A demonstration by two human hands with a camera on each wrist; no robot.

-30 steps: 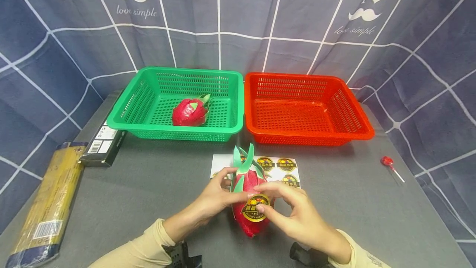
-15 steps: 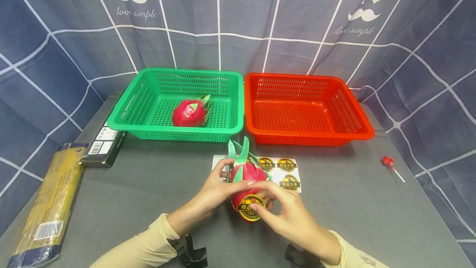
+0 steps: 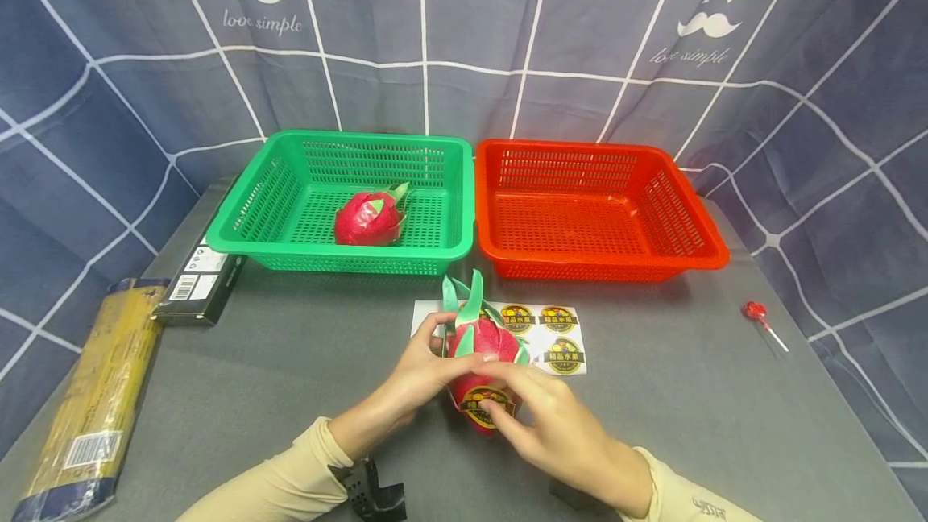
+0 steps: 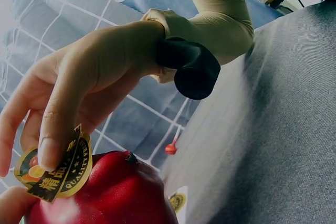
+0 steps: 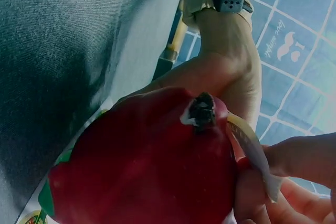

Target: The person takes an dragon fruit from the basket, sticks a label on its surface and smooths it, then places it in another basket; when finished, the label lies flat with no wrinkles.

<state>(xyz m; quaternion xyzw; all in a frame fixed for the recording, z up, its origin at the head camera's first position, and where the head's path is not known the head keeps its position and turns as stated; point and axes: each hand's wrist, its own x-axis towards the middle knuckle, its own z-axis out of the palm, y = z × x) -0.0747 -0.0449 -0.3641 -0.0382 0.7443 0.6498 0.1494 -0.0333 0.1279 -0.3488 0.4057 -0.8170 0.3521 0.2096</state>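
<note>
A red dragon fruit [image 3: 487,339] with green leaf tips stands in front of me in the head view. My left hand [image 3: 408,377] grips it from the left, thumb across its front. With its thumb on the printed face, my right hand [image 3: 551,417] pinches a round black-and-gold sticker [image 3: 474,405] at the lower front of the fruit. The left wrist view shows that sticker [image 4: 50,182] with its edge standing off the red skin. In the right wrist view the sticker [image 5: 254,153] looks curved, partly away from the fruit [image 5: 152,161]. Some right fingers are hidden in the head view.
Behind the fruit lies a white sticker sheet [image 3: 532,345]. A green basket [image 3: 355,260] with another dragon fruit [image 3: 368,218] and a red basket [image 3: 594,268] stand at the back. Left are a black box [image 3: 199,284] and a yellow noodle packet [image 3: 97,393]; right, a lollipop [image 3: 757,314].
The fruit has tipped back and shifted slightly left in the left hand. The right hand has moved left and down with the sticker, which now sits lower on the fruit's front.
</note>
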